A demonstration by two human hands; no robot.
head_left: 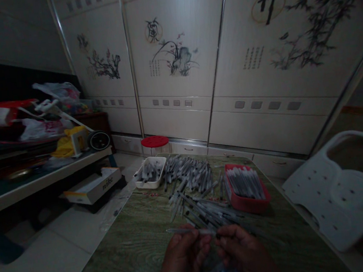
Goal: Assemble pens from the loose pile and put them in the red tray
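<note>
Near the front of the table, a clear-barrelled pen [205,231] lies level between my two hands. My left hand [185,248] pinches its barrel between thumb and fingers. The closed fingers of my right hand [236,244] grip the pen's dark right end; whether that is a cap or the tip I cannot tell. Just beyond my fingers, loose pens [207,212] lie in a scattered bunch. Behind them spreads a larger heap of pens [188,172]. A red basket [251,204] on the right holds pens lined up side by side.
A white basket [149,185] with short dark-and-clear pieces stands at the table's back left. The wood-patterned table [126,253] has a red stool [155,141] behind it. A white plastic chair [343,186] is at the right, a loaded bench [82,161] at the left.
</note>
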